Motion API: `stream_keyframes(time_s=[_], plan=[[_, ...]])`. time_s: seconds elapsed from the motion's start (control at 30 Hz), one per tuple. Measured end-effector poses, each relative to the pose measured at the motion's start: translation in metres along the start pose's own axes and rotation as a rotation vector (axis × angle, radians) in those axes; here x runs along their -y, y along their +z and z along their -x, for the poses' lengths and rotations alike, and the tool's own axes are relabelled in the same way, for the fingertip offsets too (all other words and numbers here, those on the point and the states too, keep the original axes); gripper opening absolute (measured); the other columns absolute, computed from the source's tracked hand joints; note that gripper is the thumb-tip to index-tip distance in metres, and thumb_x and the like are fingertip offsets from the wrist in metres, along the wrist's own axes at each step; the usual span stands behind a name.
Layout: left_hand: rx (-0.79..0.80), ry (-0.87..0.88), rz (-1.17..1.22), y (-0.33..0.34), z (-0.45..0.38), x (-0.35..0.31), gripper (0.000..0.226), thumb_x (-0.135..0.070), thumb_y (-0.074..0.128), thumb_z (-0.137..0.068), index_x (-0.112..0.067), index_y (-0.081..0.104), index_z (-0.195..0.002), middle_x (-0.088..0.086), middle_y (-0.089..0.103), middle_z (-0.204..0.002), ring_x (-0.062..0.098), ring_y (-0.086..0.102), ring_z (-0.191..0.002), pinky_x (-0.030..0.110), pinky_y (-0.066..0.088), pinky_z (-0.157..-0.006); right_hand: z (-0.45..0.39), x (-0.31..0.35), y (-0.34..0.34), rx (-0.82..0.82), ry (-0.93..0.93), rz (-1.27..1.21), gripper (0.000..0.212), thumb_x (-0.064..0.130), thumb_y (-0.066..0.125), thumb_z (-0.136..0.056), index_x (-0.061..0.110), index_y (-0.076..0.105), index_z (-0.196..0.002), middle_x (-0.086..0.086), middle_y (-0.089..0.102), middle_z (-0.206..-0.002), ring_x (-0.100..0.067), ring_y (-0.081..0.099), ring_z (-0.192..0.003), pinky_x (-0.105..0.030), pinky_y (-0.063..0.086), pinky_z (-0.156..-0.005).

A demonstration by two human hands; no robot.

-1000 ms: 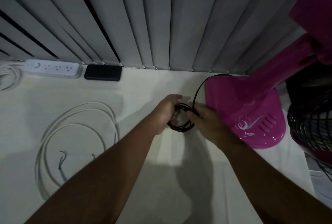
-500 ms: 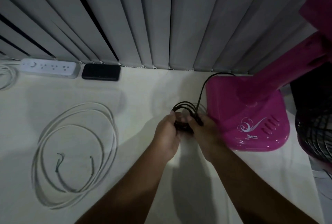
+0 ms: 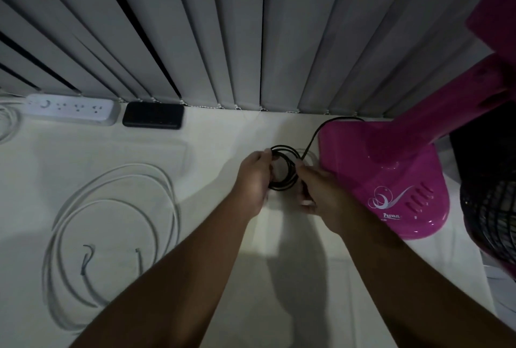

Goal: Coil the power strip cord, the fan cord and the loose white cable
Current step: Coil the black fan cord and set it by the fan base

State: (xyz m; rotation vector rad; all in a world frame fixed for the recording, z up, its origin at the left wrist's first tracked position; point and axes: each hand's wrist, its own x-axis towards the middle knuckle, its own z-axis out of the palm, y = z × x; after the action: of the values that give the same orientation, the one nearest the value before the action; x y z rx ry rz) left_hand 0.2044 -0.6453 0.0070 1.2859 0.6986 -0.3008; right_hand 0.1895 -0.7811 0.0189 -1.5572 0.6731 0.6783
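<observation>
A small coil of black fan cord [image 3: 284, 171] sits between my two hands, just left of the pink fan base [image 3: 391, 177]. My left hand [image 3: 252, 181] grips the coil's left side and my right hand [image 3: 318, 191] pinches its right side. One black strand runs from the coil up and behind the fan base. The loose white cable [image 3: 111, 224] lies in wide loops on the pale surface at the left, both ends showing inside the loops. The white power strip [image 3: 69, 108] rests by the blinds at the far left, its cord [image 3: 8, 124] bunched at the frame's edge.
A black flat box [image 3: 153, 115] lies beside the power strip. Grey vertical blinds [image 3: 223, 34] close off the back. The fan's black grille [image 3: 491, 208] and pink stem [image 3: 458, 101] fill the right side.
Both hands have kept hold of the black cord, and the coil between them now looks rounder and fuller. The white cable and the power strip have not moved.
</observation>
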Motion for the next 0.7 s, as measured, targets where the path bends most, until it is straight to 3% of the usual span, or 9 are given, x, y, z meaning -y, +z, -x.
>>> stream_keyframes(time_s=[0.07,0.17,0.23,0.33,0.43,0.53,0.7], plan=[[0.027,0.032,-0.108,-0.001,-0.005,-0.006,0.027,-0.022,0.049,-0.103,-0.009,0.066,-0.086,-0.002,0.053,-0.057,0.01,0.047,-0.05,0.024,0.039,-0.055,-0.003,0.004,-0.003,-0.017,-0.035,-0.023,0.028,0.035,0.063,-0.097,0.024,0.066,-0.072,0.003,0.055,-0.057,-0.013,0.051,-0.056,-0.033,0.047,-0.064],[0.076,0.058,-0.193,-0.002,-0.009,-0.012,0.028,-0.021,0.049,-0.103,-0.013,0.065,-0.082,-0.011,0.049,-0.046,0.009,0.043,-0.045,0.024,0.035,-0.052,-0.007,0.011,-0.005,0.014,-0.106,-0.085,0.018,0.013,0.063,-0.098,0.015,0.067,-0.081,-0.003,0.053,-0.063,-0.015,0.049,-0.054,-0.028,0.041,-0.049],[0.087,0.087,-0.251,-0.002,-0.008,-0.012,0.027,-0.022,0.049,-0.103,-0.014,0.065,-0.083,-0.007,0.05,-0.054,0.01,0.043,-0.049,0.023,0.036,-0.052,-0.009,0.015,-0.004,0.013,-0.108,-0.099,0.016,0.006,0.061,-0.098,0.008,0.066,-0.082,-0.006,0.054,-0.063,-0.015,0.05,-0.051,-0.028,0.043,-0.044],[0.098,0.103,-0.236,-0.003,-0.001,-0.007,0.024,-0.021,0.048,-0.104,-0.013,0.063,-0.087,-0.001,0.051,-0.063,0.012,0.048,-0.055,0.025,0.041,-0.059,-0.01,0.014,0.003,-0.017,-0.094,-0.126,0.012,-0.001,0.056,-0.098,0.0,0.067,-0.093,-0.01,0.059,-0.069,-0.013,0.054,-0.051,-0.026,0.052,-0.048],[0.144,0.033,0.024,-0.004,0.009,0.003,0.025,-0.015,0.046,-0.104,-0.01,0.06,-0.083,0.002,0.053,-0.062,0.018,0.049,-0.061,0.031,0.04,-0.065,-0.012,0.009,0.01,-0.133,-0.13,-0.139,0.015,-0.004,0.052,-0.098,-0.006,0.067,-0.1,-0.015,0.06,-0.078,-0.011,0.057,-0.053,-0.025,0.056,-0.052],[0.121,0.018,0.144,-0.005,0.016,0.014,0.027,-0.012,0.041,-0.105,-0.01,0.062,-0.088,-0.006,0.058,-0.055,0.015,0.051,-0.06,0.031,0.041,-0.065,-0.013,0.008,0.02,-0.196,-0.106,-0.239,0.018,0.004,0.052,-0.099,0.007,0.068,-0.092,-0.007,0.06,-0.073,-0.01,0.056,-0.055,-0.025,0.056,-0.055],[0.036,0.045,0.1,-0.009,0.016,0.016,0.026,-0.013,0.038,-0.107,-0.007,0.061,-0.097,-0.01,0.059,-0.055,0.012,0.051,-0.059,0.03,0.043,-0.065,0.0,0.002,0.014,0.121,0.049,-0.81,0.02,-0.003,0.042,-0.099,-0.001,0.062,-0.098,-0.015,0.063,-0.083,-0.021,0.064,-0.07,-0.037,0.06,-0.078]])
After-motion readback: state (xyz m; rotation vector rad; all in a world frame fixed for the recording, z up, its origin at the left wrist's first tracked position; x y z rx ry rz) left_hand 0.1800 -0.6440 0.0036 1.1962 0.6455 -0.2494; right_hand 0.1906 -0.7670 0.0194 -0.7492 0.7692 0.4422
